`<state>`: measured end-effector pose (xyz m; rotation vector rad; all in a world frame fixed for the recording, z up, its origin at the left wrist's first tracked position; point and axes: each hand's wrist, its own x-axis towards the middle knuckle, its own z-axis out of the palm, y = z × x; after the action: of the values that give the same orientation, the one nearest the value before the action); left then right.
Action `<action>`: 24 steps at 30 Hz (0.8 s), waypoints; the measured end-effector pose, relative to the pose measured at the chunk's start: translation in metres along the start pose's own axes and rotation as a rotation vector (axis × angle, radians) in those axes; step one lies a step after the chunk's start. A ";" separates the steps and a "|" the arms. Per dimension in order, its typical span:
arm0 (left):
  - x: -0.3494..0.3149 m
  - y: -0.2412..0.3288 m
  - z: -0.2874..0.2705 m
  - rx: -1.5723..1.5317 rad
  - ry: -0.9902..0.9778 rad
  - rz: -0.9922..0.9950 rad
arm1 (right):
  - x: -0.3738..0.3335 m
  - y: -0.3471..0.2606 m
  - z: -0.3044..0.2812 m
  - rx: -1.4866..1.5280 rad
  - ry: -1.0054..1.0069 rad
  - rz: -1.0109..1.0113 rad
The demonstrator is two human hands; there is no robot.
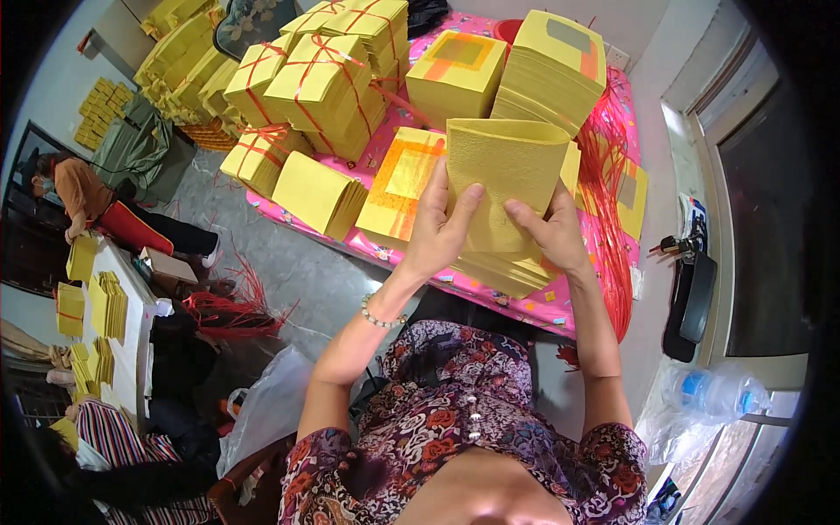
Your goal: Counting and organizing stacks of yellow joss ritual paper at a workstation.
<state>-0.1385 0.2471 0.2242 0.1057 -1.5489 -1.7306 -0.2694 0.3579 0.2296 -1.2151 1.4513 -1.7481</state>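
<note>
In the head view, the person right in front of me is holding a folded yellow paper wad (506, 179) up over the near edge of the table. The left hand (444, 217) is gripping its left side, thumb lying across the face, and the right hand (553, 226) is gripping the lower right side in the same way, so both are closing on the paper. The wad is standing nearly upright, its upper edge curving open in a narrow loop. A yellow paper stack (507, 276) is lying below it on the pink tablecloth (535, 308). Just beside the left hand, a block with an orange frame (401, 182) is sitting, and a folded bundle (317, 194) is resting farther left. Behind these, bundles tied with red ribbon (319, 79) are crowding together, while a tall paper stack (547, 74) is rising beyond the wad. Red strips (608, 227) are trailing over the table's right side. Across the room, a co-worker in a brown top (92, 188) is leaning toward a white table (133, 328).
</note>
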 end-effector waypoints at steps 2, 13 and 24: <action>0.000 -0.001 -0.001 -0.007 -0.001 0.006 | 0.000 -0.003 0.000 -0.027 -0.030 0.026; -0.008 0.002 0.003 -0.020 0.009 -0.053 | 0.001 0.000 0.007 0.082 0.126 -0.016; 0.010 -0.004 0.001 -0.139 0.039 -0.176 | 0.015 -0.005 0.010 0.075 0.155 0.145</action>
<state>-0.1477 0.2411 0.2257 0.2094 -1.4224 -1.9567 -0.2663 0.3418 0.2391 -0.9297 1.5073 -1.8127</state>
